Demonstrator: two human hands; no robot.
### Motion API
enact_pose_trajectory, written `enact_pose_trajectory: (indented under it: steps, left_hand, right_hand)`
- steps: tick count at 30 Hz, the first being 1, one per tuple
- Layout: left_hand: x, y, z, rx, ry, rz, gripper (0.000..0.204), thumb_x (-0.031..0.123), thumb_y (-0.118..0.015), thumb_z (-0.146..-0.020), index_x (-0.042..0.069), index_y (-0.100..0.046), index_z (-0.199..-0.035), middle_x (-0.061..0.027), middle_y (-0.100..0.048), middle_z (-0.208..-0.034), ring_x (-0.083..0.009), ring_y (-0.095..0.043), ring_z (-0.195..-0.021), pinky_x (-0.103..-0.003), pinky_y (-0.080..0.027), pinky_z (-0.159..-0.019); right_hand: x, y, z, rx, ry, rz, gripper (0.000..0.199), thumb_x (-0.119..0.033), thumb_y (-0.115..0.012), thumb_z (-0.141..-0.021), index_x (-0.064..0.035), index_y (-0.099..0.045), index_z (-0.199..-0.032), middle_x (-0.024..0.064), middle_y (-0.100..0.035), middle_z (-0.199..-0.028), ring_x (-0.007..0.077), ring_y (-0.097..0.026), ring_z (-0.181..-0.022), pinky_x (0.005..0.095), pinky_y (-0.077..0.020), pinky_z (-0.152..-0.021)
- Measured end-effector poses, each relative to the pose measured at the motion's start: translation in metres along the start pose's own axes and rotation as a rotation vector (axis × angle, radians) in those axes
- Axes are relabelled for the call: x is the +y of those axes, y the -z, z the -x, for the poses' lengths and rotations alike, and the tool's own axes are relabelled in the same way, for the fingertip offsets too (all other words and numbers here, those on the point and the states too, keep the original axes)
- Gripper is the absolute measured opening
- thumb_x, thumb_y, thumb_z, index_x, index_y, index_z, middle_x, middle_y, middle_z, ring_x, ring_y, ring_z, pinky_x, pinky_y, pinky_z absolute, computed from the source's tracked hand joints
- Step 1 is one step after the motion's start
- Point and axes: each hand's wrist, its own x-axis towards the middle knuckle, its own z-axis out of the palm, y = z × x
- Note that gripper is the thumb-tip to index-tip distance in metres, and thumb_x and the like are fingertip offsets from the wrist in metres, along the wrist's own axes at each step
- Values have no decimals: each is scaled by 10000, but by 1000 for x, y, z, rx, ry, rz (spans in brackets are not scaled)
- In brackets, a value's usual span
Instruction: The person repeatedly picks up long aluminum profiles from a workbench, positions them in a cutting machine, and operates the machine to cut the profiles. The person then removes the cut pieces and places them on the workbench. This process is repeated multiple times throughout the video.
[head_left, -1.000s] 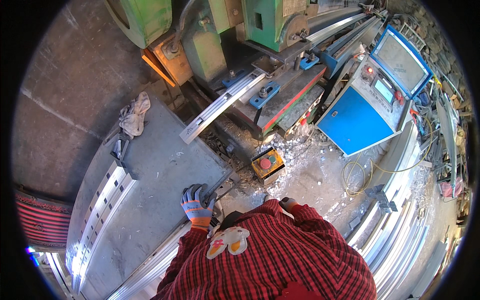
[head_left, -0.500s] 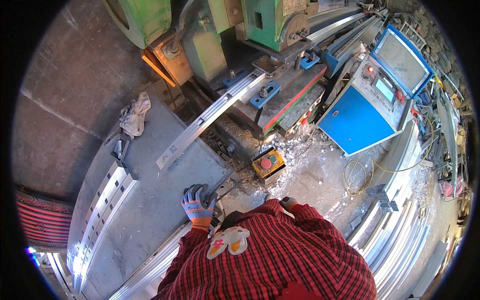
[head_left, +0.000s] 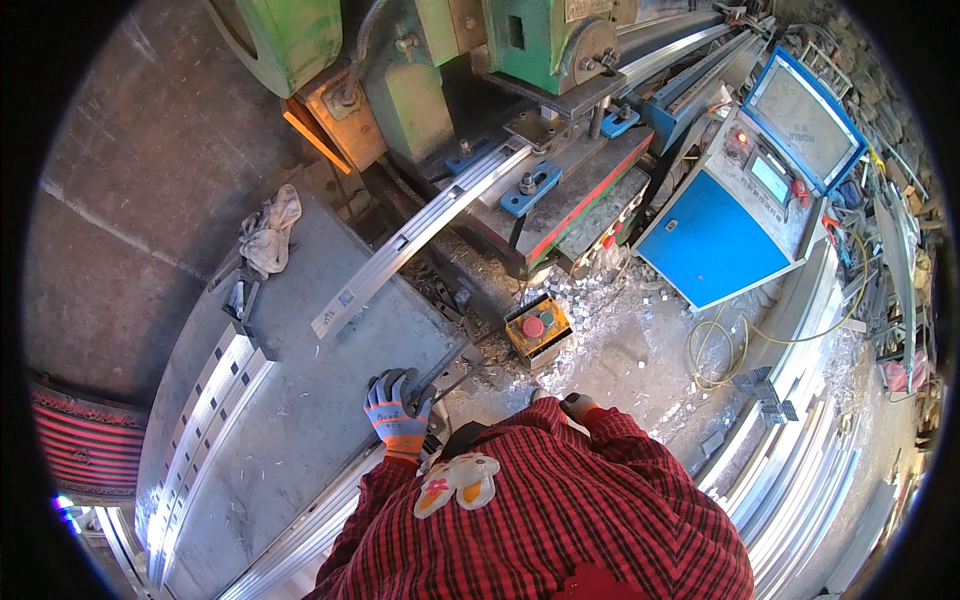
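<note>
In the head view, the left hand (head_left: 396,412), in a grey and orange glove, is resting on the near edge of the grey table (head_left: 330,400), a little below its right corner. Its fingers are bending loosely, with the thumb standing apart, and they seem to be holding nothing. The right hand (head_left: 577,406) is staying close to the body, past the table's right corner; I cannot tell if its fingers are wide or narrow. The long metal bar (head_left: 415,236) is coming out from the green press (head_left: 415,105), and its free end is reaching over the table's far right edge.

On the table, bars with square holes (head_left: 208,410) are lying along the left edge, and a rag (head_left: 268,235) is lying at the far corner. On the floor, a yellow button box (head_left: 537,328) is standing beyond the right corner, near small metal scraps (head_left: 590,290). A blue cabinet (head_left: 710,245) is standing farther right.

Compared with one second ago, the bar is reaching farther over the table, while the left hand is keeping its same place.
</note>
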Motion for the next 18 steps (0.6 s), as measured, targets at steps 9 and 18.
enact_pose_trajectory:
  steps: [9,18]
  left_hand:
    - [2,0,-1,-1,-4,-6,599,382,-825,-707,155,-609,-1218,-71,-567,-1277,-328,-491,-1238,-511,-342,-1072]
    - [0,-1,0,-21,8,-14,627,389,-830,-696,165,-604,-1236,-68,-551,-1300,-336,-470,-1263,-518,-342,-1063]
  right_hand:
    - [-1,0,-1,-4,-8,16,534,-535,-531,-893,-104,-727,-1140,213,-695,-1160,401,-640,-1126,466,-491,-985]
    - [-5,2,1,-4,2,53,537,-520,-511,-904,-87,-725,-1138,228,-691,-1157,407,-632,-1141,478,-481,-995]
